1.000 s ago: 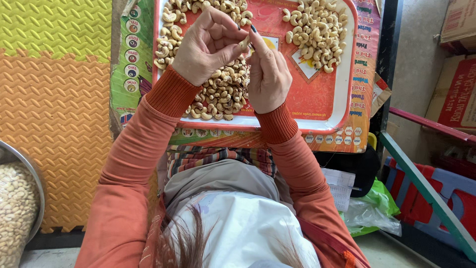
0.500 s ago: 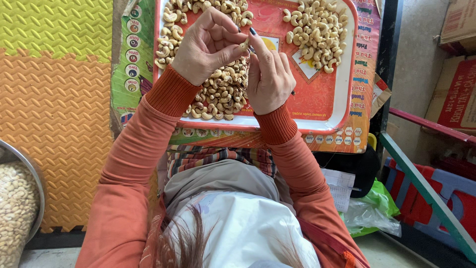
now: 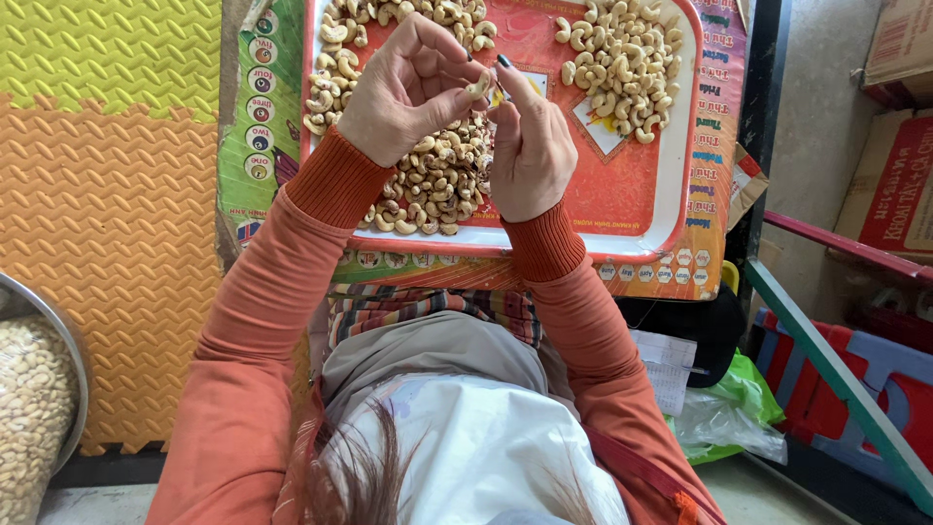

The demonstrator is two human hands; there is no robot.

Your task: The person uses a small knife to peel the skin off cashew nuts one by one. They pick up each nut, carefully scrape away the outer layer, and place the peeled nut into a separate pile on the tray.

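My left hand (image 3: 403, 92) pinches a single pale cashew nut (image 3: 477, 87) between thumb and fingertips over a red tray (image 3: 637, 199). My right hand (image 3: 530, 146) is closed around a thin tool whose tip touches that nut; the tool is mostly hidden by the fingers. Below my hands a heap of darker unpeeled cashews (image 3: 432, 185) lies on the tray's left half. A pile of pale clean cashews (image 3: 617, 63) sits at the tray's far right.
The tray rests on a printed cardboard sheet (image 3: 258, 146) over my lap. Orange and green foam mats (image 3: 107, 194) cover the floor to the left. A metal bowl of cashews (image 3: 34, 399) stands at the lower left. Cardboard boxes (image 3: 894, 175), a metal frame and a green bag (image 3: 739, 408) crowd the right.
Both hands stay at the same spot over the tray; only the fingers shift slightly around the nut.
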